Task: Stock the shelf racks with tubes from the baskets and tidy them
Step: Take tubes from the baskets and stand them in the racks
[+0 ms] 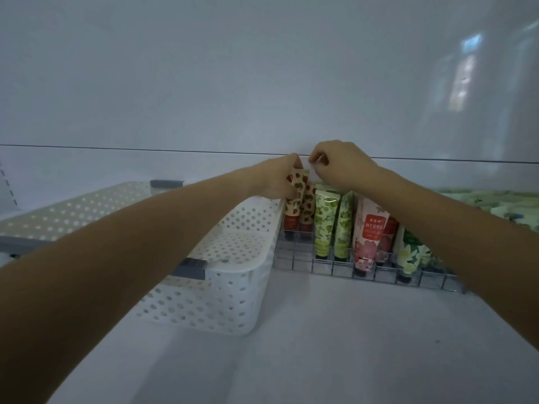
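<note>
Head view, hands (277,180) (342,167) pinching strawberry tube (299,182), wire rack (332,265)

Basket (233,287) sits left of rack (335,265) holding upright tubes (326,220).

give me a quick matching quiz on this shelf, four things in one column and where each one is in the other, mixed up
Things
1. strawberry-print tube
2. green-leaf tube
3. pink flower tube
4. white basket

Places
a. on the shelf, left of the wire rack
b. in the grip of the left hand
c. in the rack, between the strawberry tubes and the pink one
d. in the rack, just right of the green-leaf tubes

Pairs: 1-b, 2-c, 3-d, 4-a
</note>
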